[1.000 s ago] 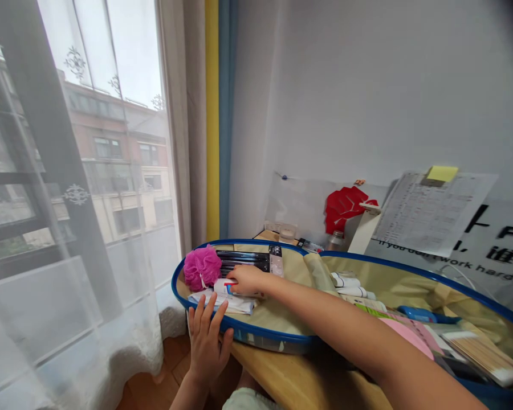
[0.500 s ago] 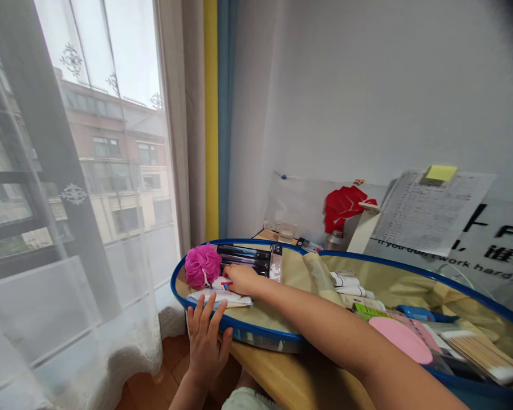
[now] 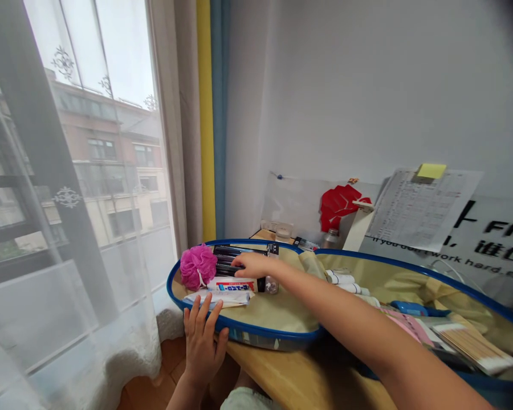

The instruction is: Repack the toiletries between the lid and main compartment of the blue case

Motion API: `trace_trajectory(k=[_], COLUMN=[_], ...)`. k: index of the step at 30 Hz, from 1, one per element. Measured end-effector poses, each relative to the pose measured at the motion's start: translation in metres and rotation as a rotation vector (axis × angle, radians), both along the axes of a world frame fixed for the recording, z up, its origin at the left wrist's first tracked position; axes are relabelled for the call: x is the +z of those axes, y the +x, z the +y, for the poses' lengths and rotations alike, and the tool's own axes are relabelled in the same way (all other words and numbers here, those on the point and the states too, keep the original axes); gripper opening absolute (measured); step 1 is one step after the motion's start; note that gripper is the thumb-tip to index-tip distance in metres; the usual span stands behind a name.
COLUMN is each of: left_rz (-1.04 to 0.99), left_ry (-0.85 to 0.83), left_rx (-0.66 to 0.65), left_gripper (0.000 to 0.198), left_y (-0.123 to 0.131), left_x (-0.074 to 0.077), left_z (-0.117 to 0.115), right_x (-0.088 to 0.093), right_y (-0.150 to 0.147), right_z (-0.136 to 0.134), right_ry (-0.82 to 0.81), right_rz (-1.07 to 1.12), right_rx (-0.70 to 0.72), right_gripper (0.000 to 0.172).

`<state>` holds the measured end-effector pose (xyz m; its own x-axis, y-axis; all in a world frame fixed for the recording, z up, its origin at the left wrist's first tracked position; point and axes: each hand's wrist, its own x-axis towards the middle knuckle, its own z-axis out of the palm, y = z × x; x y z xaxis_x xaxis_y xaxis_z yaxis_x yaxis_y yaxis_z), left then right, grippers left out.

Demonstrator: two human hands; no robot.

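A long blue-rimmed tray (image 3: 265, 336) lined with tan cloth lies on a wooden table. My left hand (image 3: 203, 344) rests flat against the tray's near rim, fingers spread. My right hand (image 3: 253, 264) reaches across the tray to its far left end, fingers down on a black packet of pens (image 3: 231, 259). Just in front of that hand lies a white tube with red and blue print (image 3: 235, 284). A pink bath pouf (image 3: 197, 266) sits to the left of the tube, and a flat white packet (image 3: 216, 298) lies under it near the rim.
Farther right in the tray are white tubes (image 3: 342, 279), a blue item (image 3: 410, 308), pink flat things and wooden sticks (image 3: 474, 344). Papers (image 3: 419, 208) and a red ornament (image 3: 340, 208) lean on the wall. A sheer curtain (image 3: 77, 228) and window are on the left.
My right hand has let go of the white tube, which now lies flat, and has moved back onto the black pen packet. The left hand stays on the rim.
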<state>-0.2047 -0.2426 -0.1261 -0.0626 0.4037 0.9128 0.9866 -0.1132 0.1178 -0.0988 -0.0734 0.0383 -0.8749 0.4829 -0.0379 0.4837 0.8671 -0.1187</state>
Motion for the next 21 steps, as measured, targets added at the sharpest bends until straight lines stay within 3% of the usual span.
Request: trace_trajectory(k=[5, 9, 15, 21], left_rz=[-0.002, 0.008, 0.008, 0.031], left_ry=[0.0, 0.019, 0.051, 0.069], left_rx=[0.004, -0.006, -0.035, -0.05], left_gripper=[0.061, 0.064, 0.065, 0.064], left_y=[0.0, 0.0, 0.001, 0.002], left_x=[0.001, 0.002, 0.007, 0.012], left_z=[-0.001, -0.001, -0.001, -0.002], right_x=[0.044, 0.061, 0.049, 0.022], right_y=[0.079, 0.159, 0.253, 0.294], right_z=[0.028, 0.045, 0.052, 0.043], right_ry=[0.057, 0.096, 0.07, -0.095], right_rz=[0.153, 0.237, 0.231, 0.18], right_rx=[-0.126, -0.298, -0.505, -0.616], right_gripper=[0.038, 0.036, 0.027, 0.03])
